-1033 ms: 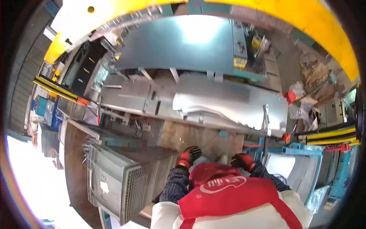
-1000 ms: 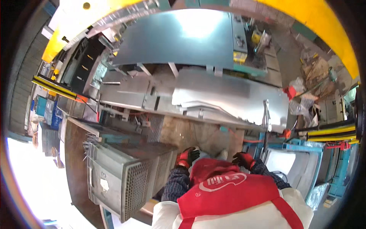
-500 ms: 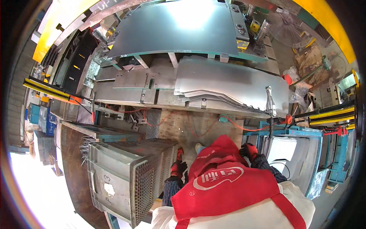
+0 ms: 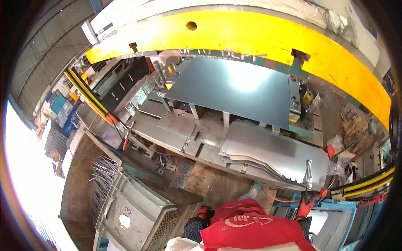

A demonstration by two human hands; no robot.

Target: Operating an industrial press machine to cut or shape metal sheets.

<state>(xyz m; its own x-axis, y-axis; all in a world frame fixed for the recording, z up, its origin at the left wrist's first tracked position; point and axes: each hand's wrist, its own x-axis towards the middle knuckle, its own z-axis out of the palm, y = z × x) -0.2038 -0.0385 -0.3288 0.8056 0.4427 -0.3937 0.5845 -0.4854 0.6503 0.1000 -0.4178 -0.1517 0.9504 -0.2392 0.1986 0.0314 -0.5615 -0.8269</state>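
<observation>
My right hand, in a red and black glove, is raised to the front edge of the press bed. Its dark fingers close around the black lower end of a silver metal tool, whose upper part lies over a stack of thin metal sheets. My left hand, gloved the same way, hangs low between the red apron and a grey plastic crate; its fingers are mostly hidden. Behind the stack, a large flat metal sheet lies across the die, apart from both hands.
A yellow press beam spans above the die. Yellow-black striped bars flank the bed. Thin metal strips fill a rusty bin on the left. A blue-framed rack stands at the right, and an orange hose runs below the bed.
My right hand has moved up from beside the rack to the tool's lower end. My left hand stays low by the crate. The view has tilted up and turned, bringing the yellow beam into sight.
</observation>
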